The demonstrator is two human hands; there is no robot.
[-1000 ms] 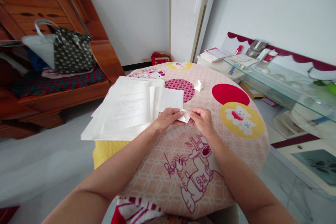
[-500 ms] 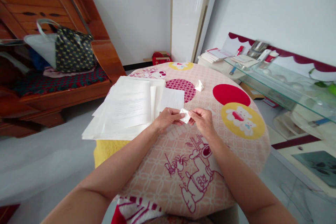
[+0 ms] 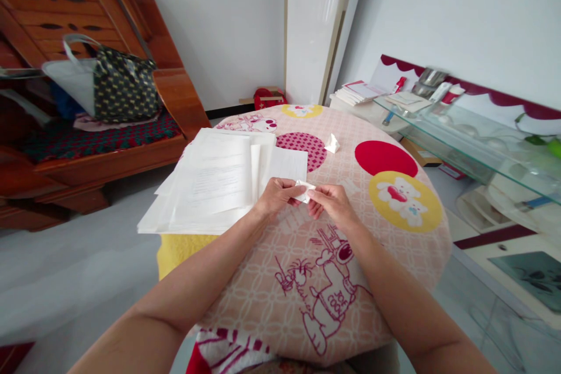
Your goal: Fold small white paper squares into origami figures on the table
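Observation:
A small piece of folded white paper (image 3: 305, 191) is held between my two hands, above the middle of the patterned tablecloth (image 3: 263, 280). My left hand (image 3: 279, 194) pinches its left side, thumb on top. From the right, my right hand (image 3: 333, 201) grips the other edge between thumb and fingers. The fingers hide part of the folds. Beyond the hands, a small folded white paper shape (image 3: 332, 143) stands on the cloth. Close to my left hand lies a white sheet (image 3: 287, 162), beside a pile of printed papers (image 3: 210, 181).
To the right, a glass shelf (image 3: 473, 146) holds cups, papers and a metal container. A wooden sofa (image 3: 175, 99) with a dark patterned bag (image 3: 125, 85) stands at the left. At the back is a tall white air conditioner (image 3: 309, 41). Yellow cloth (image 3: 179, 251) hangs below the papers.
The folded paper has turned and tilted between my fingers. My right hand has shifted slightly left, its thumb now further over the paper. The paper pile and the standing paper shape have stayed put.

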